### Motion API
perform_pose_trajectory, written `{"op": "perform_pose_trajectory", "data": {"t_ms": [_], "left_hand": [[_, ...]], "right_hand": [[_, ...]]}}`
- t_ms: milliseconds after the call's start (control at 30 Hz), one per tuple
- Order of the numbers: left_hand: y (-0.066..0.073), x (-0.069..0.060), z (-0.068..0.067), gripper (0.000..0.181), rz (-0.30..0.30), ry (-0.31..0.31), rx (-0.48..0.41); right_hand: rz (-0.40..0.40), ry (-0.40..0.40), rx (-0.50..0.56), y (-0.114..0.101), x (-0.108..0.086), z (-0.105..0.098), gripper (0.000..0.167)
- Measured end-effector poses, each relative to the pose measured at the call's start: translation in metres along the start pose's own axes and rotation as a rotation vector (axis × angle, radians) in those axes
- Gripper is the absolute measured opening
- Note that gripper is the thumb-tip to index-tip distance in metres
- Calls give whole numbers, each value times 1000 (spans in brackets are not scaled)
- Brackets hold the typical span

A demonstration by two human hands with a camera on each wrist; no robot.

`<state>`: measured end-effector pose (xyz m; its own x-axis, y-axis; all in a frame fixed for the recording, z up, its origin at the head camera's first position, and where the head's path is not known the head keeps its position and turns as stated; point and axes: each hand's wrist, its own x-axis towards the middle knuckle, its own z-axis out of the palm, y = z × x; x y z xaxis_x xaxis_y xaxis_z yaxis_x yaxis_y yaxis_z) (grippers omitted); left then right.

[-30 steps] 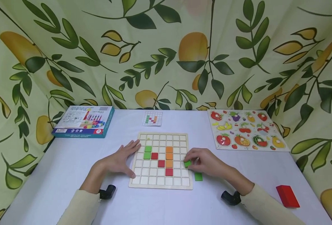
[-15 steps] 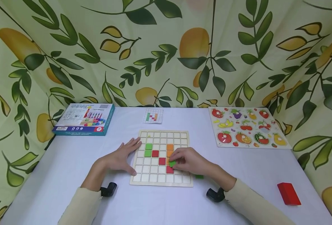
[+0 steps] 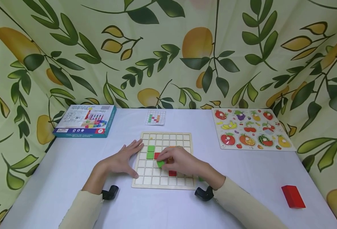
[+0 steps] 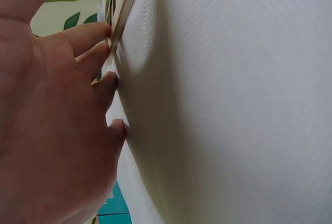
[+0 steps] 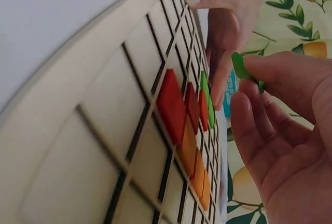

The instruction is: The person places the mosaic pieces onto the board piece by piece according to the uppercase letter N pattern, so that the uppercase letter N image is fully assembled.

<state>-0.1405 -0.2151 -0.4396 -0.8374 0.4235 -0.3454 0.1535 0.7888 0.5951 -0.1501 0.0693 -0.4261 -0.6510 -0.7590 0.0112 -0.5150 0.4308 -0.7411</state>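
Observation:
My right hand [image 3: 181, 160] pinches a small green square tile [image 5: 240, 66] between thumb and fingers, just above the middle of the wooden grid board [image 3: 145, 183]. Spread along the board's left edge, my left hand [image 3: 119, 162] touches the frame with thumb and fingertips; the left wrist view shows the fingers at its side. Two green tiles [image 3: 150, 152] sit in cells at the left, beside a red tile [image 3: 156, 155] partly covered by my right hand. Another red tile [image 3: 172, 173] lies lower down. Orange tiles [image 5: 188, 143] appear in the right wrist view, mostly hidden from above.
Behind the board lies a small pattern card [image 3: 155, 118]. A boxed set [image 3: 84, 121] stands at the back left, a fruit puzzle board [image 3: 251, 129] at the back right. A red block [image 3: 293, 197] rests far right. One green tile [image 3: 201, 178] peeks out beside the board.
My right hand has carried the green tile leftward from the board's right edge to over its middle, now covering the orange tiles. The left hand has stayed at the left edge.

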Motion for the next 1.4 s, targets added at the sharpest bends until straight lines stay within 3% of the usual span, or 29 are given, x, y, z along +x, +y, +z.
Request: {"op": "perform_pose_trajectory", "data": {"t_ms": [133, 400, 733, 1400], "left_hand": [[0, -1, -1, 123, 7, -3, -5], [-1, -2, -1, 123, 21, -4, -26], [0, -2, 1, 124, 26, 6, -8], [-1, -2, 0, 123, 20, 5, -18]], "right_hand": [[-12, 20, 14, -8, 13, 3, 25], [53, 78, 7, -10, 29, 19, 20], [11, 107, -76, -7, 37, 31, 14], [59, 108, -217, -11, 41, 42, 11]]}}
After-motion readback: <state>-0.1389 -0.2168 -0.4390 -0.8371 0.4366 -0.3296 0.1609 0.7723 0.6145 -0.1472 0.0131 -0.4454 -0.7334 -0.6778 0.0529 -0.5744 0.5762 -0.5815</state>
